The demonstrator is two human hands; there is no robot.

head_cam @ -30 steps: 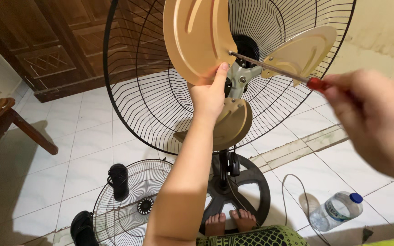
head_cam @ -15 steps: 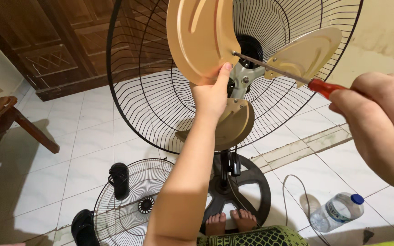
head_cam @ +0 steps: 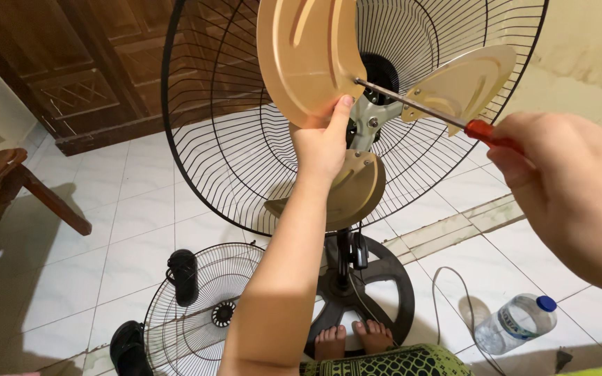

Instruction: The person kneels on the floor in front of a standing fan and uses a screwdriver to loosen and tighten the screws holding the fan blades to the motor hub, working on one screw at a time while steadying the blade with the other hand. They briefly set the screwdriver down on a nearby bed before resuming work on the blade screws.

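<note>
The left hand (head_cam: pixel 323 143) grasps the lower edge of the upper tan fan blade (head_cam: pixel 309 59) beside the grey hub (head_cam: pixel 367 124). The right hand (head_cam: pixel 571 188), near on the right, is clenched around a red-handled screwdriver (head_cam: pixel 432 110) whose tip meets that blade's base, inside the black rear guard (head_cam: pixel 245 139).

Clear blue-capped bottle (head_cam: pixel 515 323), floor right

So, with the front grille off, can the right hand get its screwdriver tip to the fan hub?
Probably yes. The right hand holds the screwdriver with its tip already at the hub. The front grille lies on the floor, and the left hand steadies a blade beside the shaft.
</note>
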